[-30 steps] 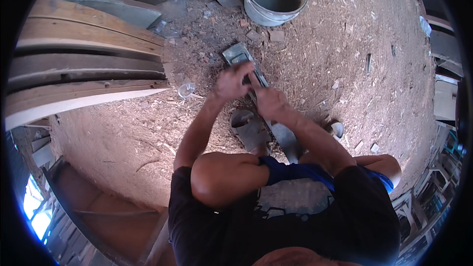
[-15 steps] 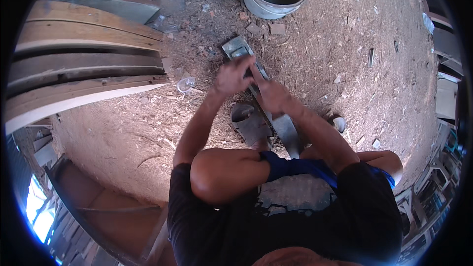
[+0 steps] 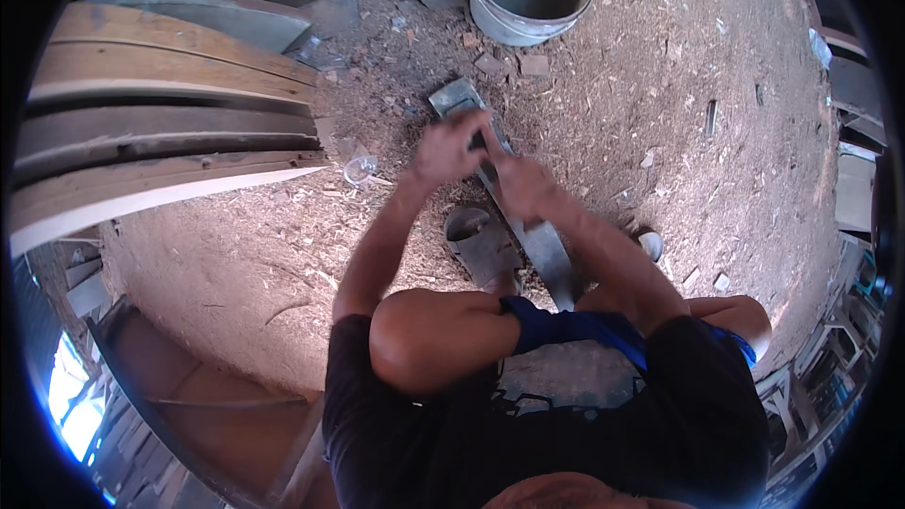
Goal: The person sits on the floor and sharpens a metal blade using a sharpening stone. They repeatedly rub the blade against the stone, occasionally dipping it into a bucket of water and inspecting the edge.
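A long narrow grey board lies on the ground, running from between my legs to its far, wider end. My left hand is over the far half of it, fingers bent and pointing right. My right hand is just right of it and nearer, its fingers reaching toward the left fingertips. Both hands close around a small dark flat piece pressed down on the board; fingers cover most of it and its kind does not show. A grey round-mouthed container is beside the board, close to my foot.
A grey bucket of murky liquid stands beyond the board. Stacked planks reach in from the left. A clear plastic cup and brick bits lie on the shavings-covered ground. A pale round object is by my right forearm.
The whole view has shifted slightly, with the bucket and board sitting a little lower. My hands keep nearly the same place and grip over the board.
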Demonstrator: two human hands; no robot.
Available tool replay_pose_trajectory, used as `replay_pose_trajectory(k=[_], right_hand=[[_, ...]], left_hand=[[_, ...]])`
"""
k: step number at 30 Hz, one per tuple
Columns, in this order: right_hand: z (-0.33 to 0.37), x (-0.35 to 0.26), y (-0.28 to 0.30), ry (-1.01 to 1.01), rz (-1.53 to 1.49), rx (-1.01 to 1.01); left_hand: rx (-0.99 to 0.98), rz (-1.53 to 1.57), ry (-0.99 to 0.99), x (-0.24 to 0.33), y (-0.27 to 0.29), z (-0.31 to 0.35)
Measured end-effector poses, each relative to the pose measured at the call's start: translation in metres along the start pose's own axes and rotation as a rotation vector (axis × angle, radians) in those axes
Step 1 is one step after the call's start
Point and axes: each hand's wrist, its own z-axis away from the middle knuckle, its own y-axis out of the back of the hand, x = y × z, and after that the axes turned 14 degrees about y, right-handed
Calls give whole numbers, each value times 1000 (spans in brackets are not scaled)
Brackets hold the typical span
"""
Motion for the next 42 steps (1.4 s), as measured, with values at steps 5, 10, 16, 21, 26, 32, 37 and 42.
replay_pose_trajectory(k=[5,10,16,21,26,32,37,42], right_hand=[[3,-8,27,-14,-92,-50],[67,46,-89,23,83,-44],[-16,2,7,176,-102,43],[13,45,-15,277,-83,51],[56,82,-107,203,48,-23],[-31,7,42,81,-151,-126],[44,49,-29,194,-127,-3],[48,59,-77,113,-44,22]], left_hand=[[-22,106,-47,-10,3,-27],[57,3,-131,7,-88,99],[95,-56,-90,-24,9,-3],[-163,154,97,7,-24,15],[101,-67,-221,-27,-113,102],[9,-19,32,-27,15,-28],[86,70,-6,12,-50,54],[102,26,-55,-4,-77,77]])
